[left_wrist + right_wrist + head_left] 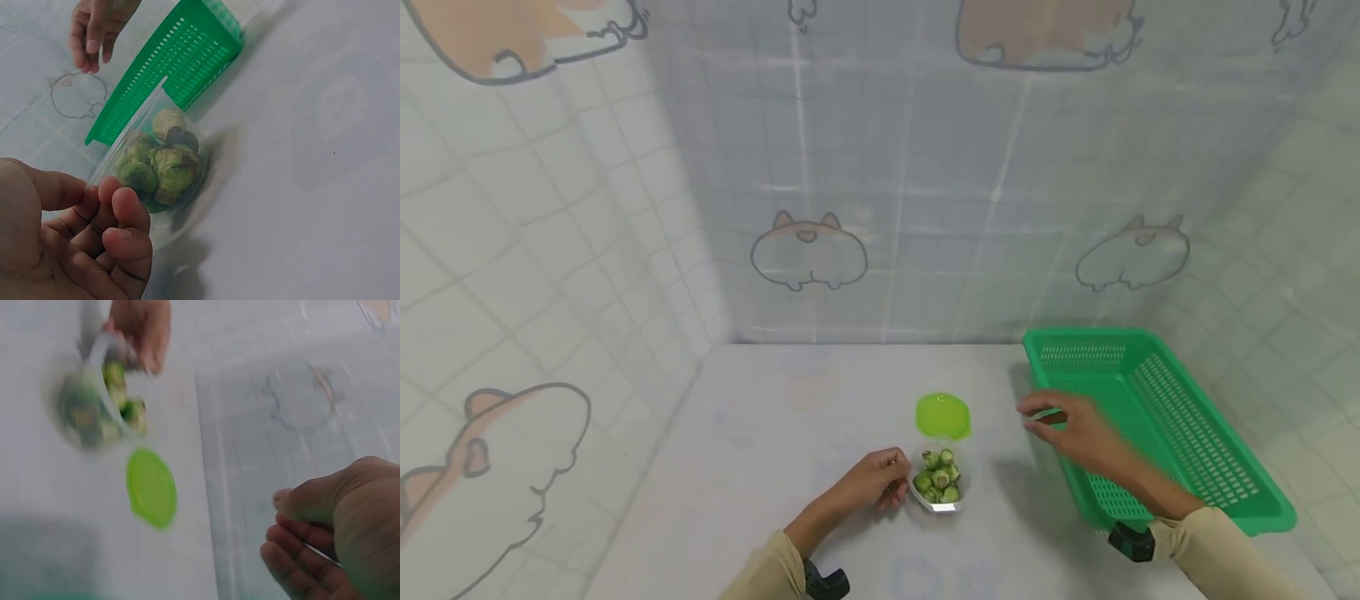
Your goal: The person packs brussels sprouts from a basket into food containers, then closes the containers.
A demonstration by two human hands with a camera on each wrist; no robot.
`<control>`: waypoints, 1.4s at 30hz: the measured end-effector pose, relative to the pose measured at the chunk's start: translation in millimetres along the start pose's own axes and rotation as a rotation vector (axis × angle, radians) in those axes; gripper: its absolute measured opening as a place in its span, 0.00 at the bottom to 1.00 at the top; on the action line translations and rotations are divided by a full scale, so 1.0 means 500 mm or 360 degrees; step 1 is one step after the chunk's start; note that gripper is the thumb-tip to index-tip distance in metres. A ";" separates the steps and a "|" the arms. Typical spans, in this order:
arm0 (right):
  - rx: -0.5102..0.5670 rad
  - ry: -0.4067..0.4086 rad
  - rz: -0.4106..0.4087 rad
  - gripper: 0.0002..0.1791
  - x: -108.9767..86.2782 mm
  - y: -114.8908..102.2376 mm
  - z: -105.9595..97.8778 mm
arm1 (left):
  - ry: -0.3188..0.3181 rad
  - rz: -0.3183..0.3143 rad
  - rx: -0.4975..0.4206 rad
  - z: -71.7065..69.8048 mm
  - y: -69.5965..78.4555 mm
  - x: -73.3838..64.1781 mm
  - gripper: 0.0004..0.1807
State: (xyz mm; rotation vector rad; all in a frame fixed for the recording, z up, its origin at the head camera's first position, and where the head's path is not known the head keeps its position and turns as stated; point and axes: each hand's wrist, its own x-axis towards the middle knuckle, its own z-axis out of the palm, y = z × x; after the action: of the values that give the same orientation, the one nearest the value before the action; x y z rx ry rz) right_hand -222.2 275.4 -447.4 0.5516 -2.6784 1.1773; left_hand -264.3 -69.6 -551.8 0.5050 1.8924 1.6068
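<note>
A small clear plastic container (961, 492) holds several Brussels sprouts (940, 478) and sits on the white table. My left hand (874, 480) pinches its rim from the left, thumb against curled fingers, as the left wrist view shows close up. Just behind the container lies a bright green lid (943, 417). Nothing is in my right hand (1084, 435), raised over the left side of the green basket (1213, 433); its thumb and fingertips are apart and loosely bent. In the right wrist view this hand (325, 531) is off to one side of the lid.
The perforated basket stands at the table's right, near the back. Translucent sheeting (910, 200) printed with cartoon dogs hangs behind the table (760, 417) and along both sides.
</note>
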 end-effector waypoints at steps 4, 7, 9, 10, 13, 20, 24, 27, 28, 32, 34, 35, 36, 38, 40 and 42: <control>-0.0132 0.0002 0.0021 0.13 -0.039 0.036 -0.058 | -0.0003 -0.0025 -0.0007 0.006 -0.007 -0.004 0.13; -0.0220 -0.0052 0.0101 0.13 -0.071 0.066 -0.098 | 0.0000 -0.0029 -0.0013 0.011 -0.011 -0.008 0.13; -0.0305 -0.0093 0.0145 0.13 -0.090 0.088 -0.123 | 0.0005 -0.0027 -0.0017 0.013 -0.012 -0.009 0.13; -0.0335 -0.0126 0.0174 0.13 -0.100 0.098 -0.135 | 0.0007 -0.0026 -0.0022 0.013 -0.012 -0.010 0.13; -0.0443 -0.0197 0.0225 0.13 -0.125 0.130 -0.167 | 0.0013 -0.0033 -0.0035 0.014 -0.011 -0.011 0.14; -0.0587 -0.0470 0.0466 0.15 -0.165 0.195 -0.232 | 0.0017 -0.0042 -0.0055 0.014 -0.012 -0.009 0.14; -0.0556 -0.0610 0.0642 0.18 -0.181 0.221 -0.245 | 0.0014 -0.0046 -0.0051 0.014 -0.012 -0.008 0.14; -0.0548 -0.0661 0.0722 0.18 -0.192 0.233 -0.242 | 0.0010 -0.0050 -0.0047 0.013 -0.015 -0.006 0.14; -0.0550 -0.0673 0.0736 0.17 -0.194 0.237 -0.240 | 0.0007 -0.0050 -0.0042 0.012 -0.015 -0.005 0.13; -0.0543 -0.0709 0.0753 0.16 -0.197 0.246 -0.234 | 0.0006 -0.0032 -0.0038 0.012 -0.013 -0.002 0.13; -0.0557 -0.0726 0.0748 0.15 -0.197 0.248 -0.231 | 0.0010 -0.0027 -0.0037 0.012 -0.012 -0.001 0.13; -0.0548 -0.0731 0.0768 0.15 -0.197 0.248 -0.229 | 0.0014 -0.0027 -0.0037 0.012 -0.012 -0.001 0.13; -0.0551 -0.0737 0.0774 0.15 -0.197 0.248 -0.228 | 0.0016 -0.0029 -0.0036 0.012 -0.011 -0.001 0.13; -0.0554 -0.0747 0.0799 0.15 -0.197 0.247 -0.225 | 0.0019 -0.0031 -0.0033 0.012 -0.011 -0.001 0.13; -0.0543 -0.0758 0.0826 0.15 -0.197 0.246 -0.223 | 0.0020 -0.0033 -0.0033 0.011 -0.011 -0.001 0.13; -0.0538 -0.0773 0.0841 0.13 -0.197 0.244 -0.221 | 0.0019 -0.0034 -0.0033 0.011 -0.011 0.000 0.13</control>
State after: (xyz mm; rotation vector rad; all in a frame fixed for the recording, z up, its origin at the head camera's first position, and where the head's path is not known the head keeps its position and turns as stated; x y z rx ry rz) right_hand -180.1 459.1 -484.0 0.0706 -3.4883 0.7039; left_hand -260.1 -66.8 -557.6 0.4663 1.8819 1.6174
